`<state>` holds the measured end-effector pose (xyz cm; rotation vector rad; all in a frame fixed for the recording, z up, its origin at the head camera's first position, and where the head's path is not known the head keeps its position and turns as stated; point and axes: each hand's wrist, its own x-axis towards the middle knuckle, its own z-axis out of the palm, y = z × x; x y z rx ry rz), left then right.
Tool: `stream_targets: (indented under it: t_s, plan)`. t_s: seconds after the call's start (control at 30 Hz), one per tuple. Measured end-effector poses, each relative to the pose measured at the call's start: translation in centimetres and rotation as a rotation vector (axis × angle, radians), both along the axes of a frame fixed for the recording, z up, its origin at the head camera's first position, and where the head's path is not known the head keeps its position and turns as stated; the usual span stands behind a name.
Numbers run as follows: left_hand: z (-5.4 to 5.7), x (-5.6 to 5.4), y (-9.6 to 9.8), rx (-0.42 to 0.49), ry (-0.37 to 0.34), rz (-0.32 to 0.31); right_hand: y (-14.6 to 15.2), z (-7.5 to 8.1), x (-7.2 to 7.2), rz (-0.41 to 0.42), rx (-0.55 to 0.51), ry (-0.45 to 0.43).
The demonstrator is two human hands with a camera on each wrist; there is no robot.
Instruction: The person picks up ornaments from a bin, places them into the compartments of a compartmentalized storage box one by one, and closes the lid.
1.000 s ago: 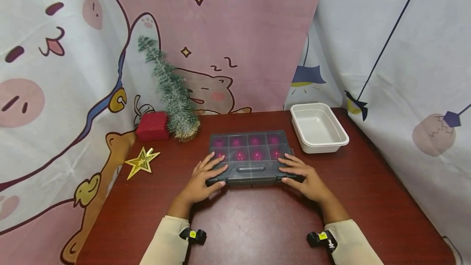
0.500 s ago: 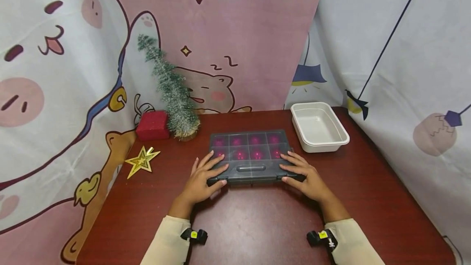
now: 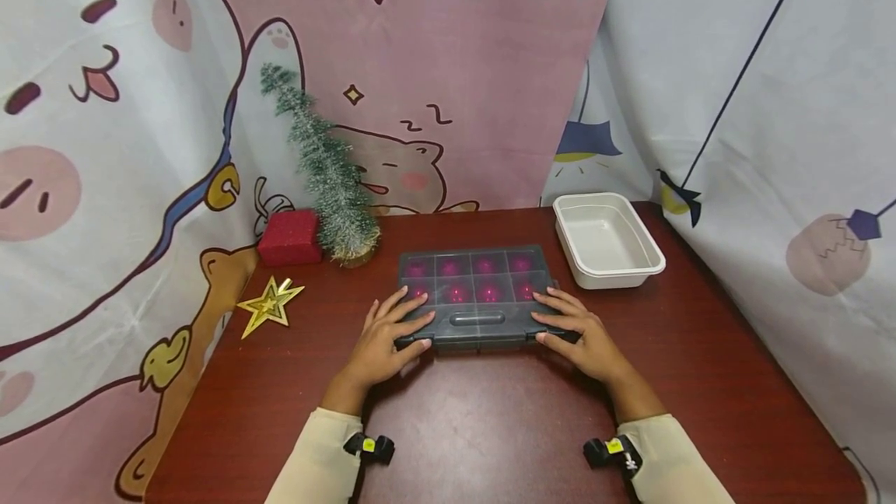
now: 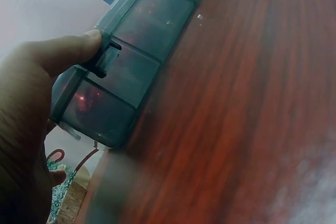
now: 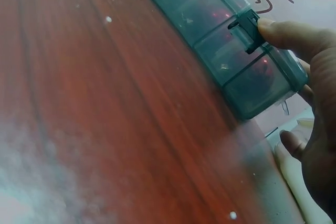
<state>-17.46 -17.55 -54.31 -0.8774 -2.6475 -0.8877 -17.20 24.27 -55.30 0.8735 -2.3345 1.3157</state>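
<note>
A dark, see-through compartment box (image 3: 477,320) lies with its lid down at the middle of the table. Shiny pink-red balls (image 3: 489,294) show through the lid, one in each cell. My left hand (image 3: 378,350) rests on the box's left front corner, fingers spread out over the lid. Its thumb touches the lid edge by a black latch (image 4: 106,59) in the left wrist view. On the right front corner rests my right hand (image 3: 593,347) in the same way, its thumb at the other latch (image 5: 247,32). The palms' undersides are hidden in the head view.
Behind the box to the right stands a white plastic tub (image 3: 607,238). At the back left a small frosted Christmas tree (image 3: 334,193) leans beside a red block (image 3: 290,238). A gold star (image 3: 270,306) lies in front of them. Printed curtains (image 3: 490,84) border the table (image 3: 483,426).
My left hand's fingers have shifted very slightly on the lid, and the right hand's fingertips have edged a little to the right. The box stays in place.
</note>
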Motion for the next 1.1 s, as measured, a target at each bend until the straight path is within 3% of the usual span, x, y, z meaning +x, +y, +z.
stream_targets:
  t_s: [0.37, 0.73, 0.93, 1.1]
  plan:
    - [-0.7, -0.2, -0.1, 0.015, 0.018, -0.011, -0.3, -0.2, 0.3, -0.023, -0.032, -0.014]
    - [-1.3, -0.3, -0.1, 0.038, 0.053, 0.030, -0.8, -0.7, 0.1, -0.054, 0.007, 0.017]
    - [-1.5, -0.1, -0.1, 0.017, 0.047, 0.058, -0.9, -0.5, 0.3, -0.112, 0.084, -0.015]
    - [-1.7, 0.0, 0.1, -0.006, 0.036, 0.087, -1.0, -0.4, 0.6, -0.172, 0.176, 0.013]
